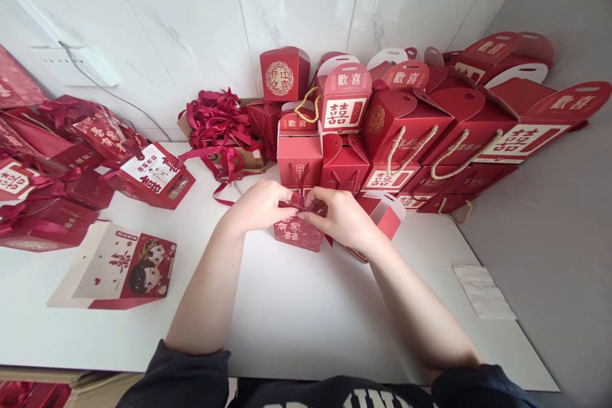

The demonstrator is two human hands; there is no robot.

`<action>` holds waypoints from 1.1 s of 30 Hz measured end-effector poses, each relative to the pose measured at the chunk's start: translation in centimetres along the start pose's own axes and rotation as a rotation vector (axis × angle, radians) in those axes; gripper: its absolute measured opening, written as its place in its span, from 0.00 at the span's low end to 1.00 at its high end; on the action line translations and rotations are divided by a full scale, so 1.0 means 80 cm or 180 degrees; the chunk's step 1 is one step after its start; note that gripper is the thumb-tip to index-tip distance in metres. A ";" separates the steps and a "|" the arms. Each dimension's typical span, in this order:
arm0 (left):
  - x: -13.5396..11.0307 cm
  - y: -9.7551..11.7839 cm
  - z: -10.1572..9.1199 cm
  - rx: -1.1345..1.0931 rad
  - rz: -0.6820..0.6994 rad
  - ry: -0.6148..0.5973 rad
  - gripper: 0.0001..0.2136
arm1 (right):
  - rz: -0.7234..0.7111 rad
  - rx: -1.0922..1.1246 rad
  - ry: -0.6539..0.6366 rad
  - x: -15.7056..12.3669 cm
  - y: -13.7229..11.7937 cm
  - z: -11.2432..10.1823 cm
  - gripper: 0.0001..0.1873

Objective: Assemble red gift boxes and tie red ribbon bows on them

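Note:
A small red gift box [301, 237] with pale lettering stands on the white table in front of me, its top hidden behind my fingers. Both hands meet over it, working a dark red ribbon [297, 200]. My left hand [265, 205] comes in from the left, fingers closed on the ribbon's loop. From the right, my right hand [337, 211] pinches the ribbon close to the left fingertips. Part of the ribbon hangs down beside the box under my right hand. Another red box [388, 220], with its flap raised, is partly hidden behind my right wrist.
Stacked red gift boxes [406, 121], some with rope handles, line the wall at the back right. A cardboard box of loose ribbons [217, 131] stands behind my left hand. Ribboned boxes [52, 172] crowd the left, near a flattened printed box [119, 268]. A white paper [484, 292] lies at right.

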State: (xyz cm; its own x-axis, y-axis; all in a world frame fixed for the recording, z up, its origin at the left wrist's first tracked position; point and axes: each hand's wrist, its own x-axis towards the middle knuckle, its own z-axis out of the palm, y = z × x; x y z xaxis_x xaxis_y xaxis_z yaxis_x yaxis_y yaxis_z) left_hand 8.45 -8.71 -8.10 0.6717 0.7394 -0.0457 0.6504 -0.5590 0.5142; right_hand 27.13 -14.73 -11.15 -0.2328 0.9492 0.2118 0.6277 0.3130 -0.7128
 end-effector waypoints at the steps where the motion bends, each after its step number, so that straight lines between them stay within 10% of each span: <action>1: 0.000 0.000 0.000 -0.0013 0.0021 0.0012 0.08 | -0.0011 -0.0078 -0.0003 0.000 0.000 0.000 0.05; 33: -0.001 -0.005 -0.001 -0.0247 0.0121 -0.0271 0.08 | -0.0108 -0.0092 0.0144 0.002 0.001 0.012 0.12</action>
State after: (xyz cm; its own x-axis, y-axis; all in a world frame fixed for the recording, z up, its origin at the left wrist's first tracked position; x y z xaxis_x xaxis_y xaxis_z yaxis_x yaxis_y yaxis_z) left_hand 8.12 -8.50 -8.25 0.7251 0.6820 -0.0957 0.5967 -0.5528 0.5817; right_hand 26.42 -14.59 -11.83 -0.2209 0.9383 0.2661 0.6412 0.3453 -0.6852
